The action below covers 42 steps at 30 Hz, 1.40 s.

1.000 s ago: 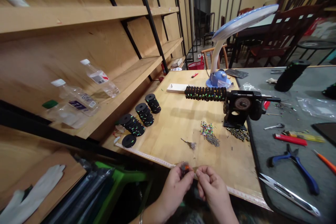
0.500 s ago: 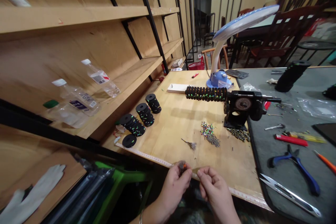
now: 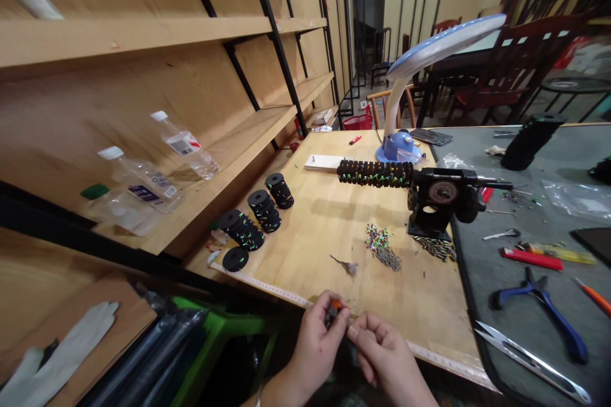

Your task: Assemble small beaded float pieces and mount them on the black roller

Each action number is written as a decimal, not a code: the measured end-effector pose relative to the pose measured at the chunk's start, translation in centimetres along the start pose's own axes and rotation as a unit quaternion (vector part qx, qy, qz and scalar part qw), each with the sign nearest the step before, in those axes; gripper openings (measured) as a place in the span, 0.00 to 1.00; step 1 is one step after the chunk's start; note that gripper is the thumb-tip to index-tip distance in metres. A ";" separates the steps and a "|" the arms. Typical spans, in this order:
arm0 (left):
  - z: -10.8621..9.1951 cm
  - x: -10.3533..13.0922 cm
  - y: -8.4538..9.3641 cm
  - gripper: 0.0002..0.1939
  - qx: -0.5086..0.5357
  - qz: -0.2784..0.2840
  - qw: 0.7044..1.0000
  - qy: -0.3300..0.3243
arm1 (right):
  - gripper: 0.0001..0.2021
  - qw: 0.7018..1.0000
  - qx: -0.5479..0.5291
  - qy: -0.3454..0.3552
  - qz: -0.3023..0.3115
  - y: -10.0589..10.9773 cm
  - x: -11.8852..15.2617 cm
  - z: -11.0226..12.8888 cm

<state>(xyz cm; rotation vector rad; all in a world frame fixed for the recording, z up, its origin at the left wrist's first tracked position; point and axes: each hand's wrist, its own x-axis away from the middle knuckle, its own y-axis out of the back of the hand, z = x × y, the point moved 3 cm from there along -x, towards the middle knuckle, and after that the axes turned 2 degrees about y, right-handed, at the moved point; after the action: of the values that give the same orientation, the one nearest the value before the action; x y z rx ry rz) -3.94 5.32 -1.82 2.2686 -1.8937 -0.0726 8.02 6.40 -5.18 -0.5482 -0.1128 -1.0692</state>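
At the table's front edge my left hand (image 3: 321, 346) is closed around a small dark object with an orange part (image 3: 336, 304); most of it is hidden by my fingers. My right hand (image 3: 382, 346) pinches at its fingertips, close against my left thumb; whatever lies in that pinch is too small to make out. Beyond the hands lies a small bundle of thin, pale strands (image 3: 350, 266). Further right is a heap of colourful beads (image 3: 377, 236) beside a pile of small grey metal pieces (image 3: 389, 259).
A black winding device (image 3: 436, 194) carries a row of black foam discs (image 3: 375, 173). Stacked black spools (image 3: 241, 230) stand left. On the dark mat lie blue-handled pliers (image 3: 541, 299), silver snips (image 3: 532, 359) and a red cutter (image 3: 532, 259). A blue-white lamp (image 3: 396, 145) stands behind.
My right hand has moved left, its fingertips now against the left hand's. More of the orange part shows above my left thumb. The table items keep their places.
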 end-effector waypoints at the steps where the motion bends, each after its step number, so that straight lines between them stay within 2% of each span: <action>1: -0.1 0.0 0.0 0.09 0.003 0.000 1.000 -0.001 | 0.27 1.000 -0.005 -0.002 0.003 0.0 0.0 -0.1; 4: -0.2 0.1 0.0 0.10 0.020 0.000 1.000 0.010 | 0.27 1.000 -0.013 0.004 -0.011 0.2 -0.1 0.0; 9: -0.2 0.1 -0.5 0.16 0.110 0.015 0.991 0.081 | 0.26 0.993 0.002 0.059 -0.100 1.0 0.0 1.1; 14: -0.5 0.2 -0.9 0.21 0.151 0.029 0.981 0.116 | 0.27 0.990 -0.003 0.071 -0.125 0.8 -0.3 1.3; 21: 0.2 0.4 -1.3 0.22 0.186 0.046 0.970 0.151 | 0.28 0.989 -0.014 0.071 -0.126 0.4 -0.3 1.7; 28: 0.8 0.1 -1.3 0.19 0.238 -0.010 0.959 0.154 | 0.29 0.990 -0.008 0.070 -0.126 0.4 -0.3 1.7; 35: 0.4 0.2 -1.6 0.22 0.240 0.039 0.954 0.176 | 0.27 0.989 -0.021 0.070 -0.129 0.7 -0.7 1.3; 42: 0.8 0.0 -1.3 0.23 0.246 0.006 0.952 0.182 | 0.28 0.993 0.015 0.053 -0.103 1.0 -0.7 1.1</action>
<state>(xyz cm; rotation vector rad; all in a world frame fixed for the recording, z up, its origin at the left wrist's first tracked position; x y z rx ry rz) -2.78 5.43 -2.87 2.3350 -1.8669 0.8492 8.71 7.82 -4.80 -0.4582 -0.0925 -1.2934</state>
